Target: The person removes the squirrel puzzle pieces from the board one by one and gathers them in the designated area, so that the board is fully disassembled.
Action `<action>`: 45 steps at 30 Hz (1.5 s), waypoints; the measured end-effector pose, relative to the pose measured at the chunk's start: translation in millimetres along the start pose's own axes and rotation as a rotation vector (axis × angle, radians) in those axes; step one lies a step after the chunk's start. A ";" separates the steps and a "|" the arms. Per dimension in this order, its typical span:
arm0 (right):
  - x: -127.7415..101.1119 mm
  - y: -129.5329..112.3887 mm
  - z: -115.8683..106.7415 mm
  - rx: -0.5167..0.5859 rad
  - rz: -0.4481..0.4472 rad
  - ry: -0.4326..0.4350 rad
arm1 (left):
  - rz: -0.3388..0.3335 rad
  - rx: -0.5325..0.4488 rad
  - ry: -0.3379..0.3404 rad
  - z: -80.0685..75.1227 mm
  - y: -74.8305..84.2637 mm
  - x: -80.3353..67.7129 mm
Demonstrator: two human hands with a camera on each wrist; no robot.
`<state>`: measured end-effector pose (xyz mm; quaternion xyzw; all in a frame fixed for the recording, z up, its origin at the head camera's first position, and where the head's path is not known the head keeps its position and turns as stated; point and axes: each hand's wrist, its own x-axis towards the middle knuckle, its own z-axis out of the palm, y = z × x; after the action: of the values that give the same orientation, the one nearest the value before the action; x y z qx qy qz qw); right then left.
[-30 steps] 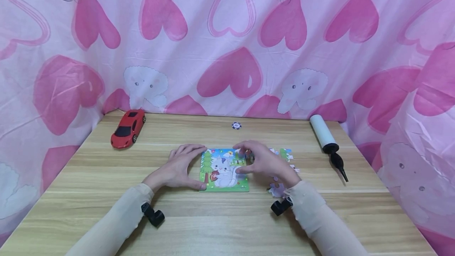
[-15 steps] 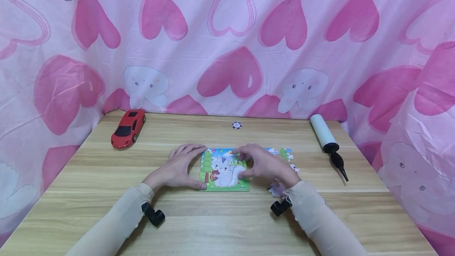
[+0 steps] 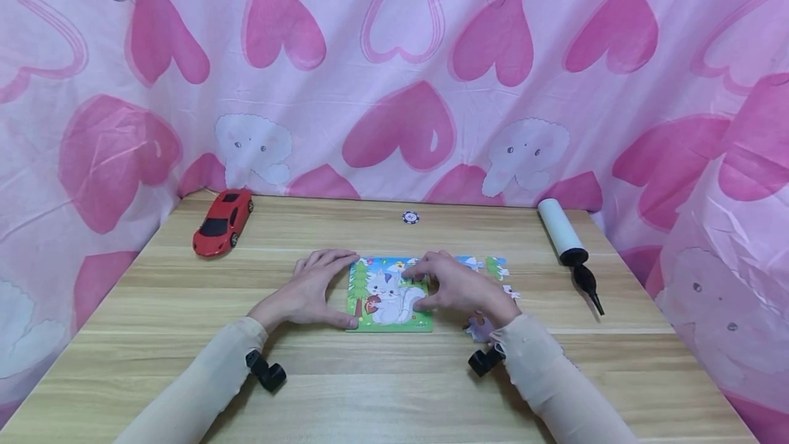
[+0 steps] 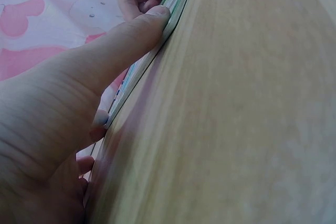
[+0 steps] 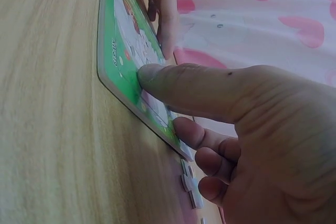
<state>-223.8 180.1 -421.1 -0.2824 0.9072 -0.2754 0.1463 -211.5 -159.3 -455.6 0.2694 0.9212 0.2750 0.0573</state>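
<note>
The puzzle [image 3: 388, 295], a thin board with a cartoon cat picture, lies flat near the middle of the table [image 3: 154, 307], with loose pieces [image 3: 493, 268] just to its right. The left hand [image 3: 308, 293] steadies its left edge, fingers straight and thumb laid along the rim. The right hand [image 3: 459, 288] rests on its right part, thumb pressing the picture, the other fingers curled; whether they pinch a piece cannot be told. The board looks light, flat and fairly stiff, and likely to slide on smooth wood, so bracing the edges seems wise. Pieces are small and thin, best pinched by fingertips at their rims.
</note>
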 end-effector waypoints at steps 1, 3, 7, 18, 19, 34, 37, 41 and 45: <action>-0.2 0.0 0.2 0.002 0.000 -0.001 | 0.000 0.000 0.000 0.0 0.0 0.0; -0.4 0.4 0.4 0.009 -0.004 -0.003 | 0.000 0.000 0.001 0.0 -0.2 -0.1; -0.3 1.1 0.3 0.018 -0.019 -0.003 | -0.001 -0.002 0.000 0.2 -0.4 -0.3; -0.9 0.9 -0.3 0.019 -0.030 0.009 | -0.007 0.004 -0.002 0.2 -0.1 0.4; -0.9 0.9 -0.3 0.018 -0.031 0.009 | -0.007 0.004 -0.002 0.2 -0.1 0.5; -1.5 1.6 -0.3 0.033 -0.031 0.026 | -0.009 0.004 -0.006 0.2 0.9 0.0; -2.3 2.5 -1.4 0.038 -0.032 0.044 | -0.010 0.005 -0.006 0.2 1.1 0.2; -3.8 2.0 -6.1 0.058 -0.038 0.077 | -0.007 0.001 -0.006 0.1 1.0 0.4; -6.1 -0.2 -13.0 0.072 -0.065 0.109 | -0.007 0.003 -0.003 0.3 0.1 0.1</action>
<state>-224.4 189.0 -409.8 -0.2908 0.8937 -0.3274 0.0978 -211.5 -159.1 -455.8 0.2669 0.9224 0.2728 0.0594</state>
